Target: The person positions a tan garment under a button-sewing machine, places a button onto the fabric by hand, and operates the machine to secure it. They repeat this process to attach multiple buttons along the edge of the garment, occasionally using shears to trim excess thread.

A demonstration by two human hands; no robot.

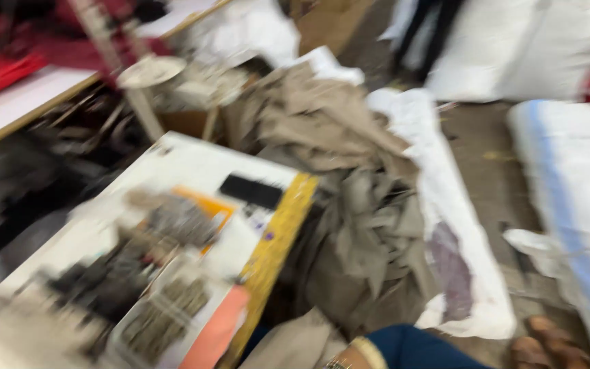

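The picture is strongly blurred by motion, so many details stay unclear. Neither hand shows clearly. At the bottom edge only a wrist with a pale band and a dark blue sleeve appear, and I cannot tell which arm this is or how the grip of any hand stands.

Nearest to this wrist is a big heap of beige-brown cloth. It lies on the floor, just beside the right edge of the white table, and it reaches from the top middle down to the bottom. One more piece of the same cloth lies at the bottom, touching the wrist area.

On the table there is a yellow ruler along the right edge, a small black flat object, an orange sheet, and several grey-brown stacks which I cannot identify.

To the right of the heap lies a long white sack on the floor. Further right is a white sack with a blue stripe. Brown sandals show at the bottom right.
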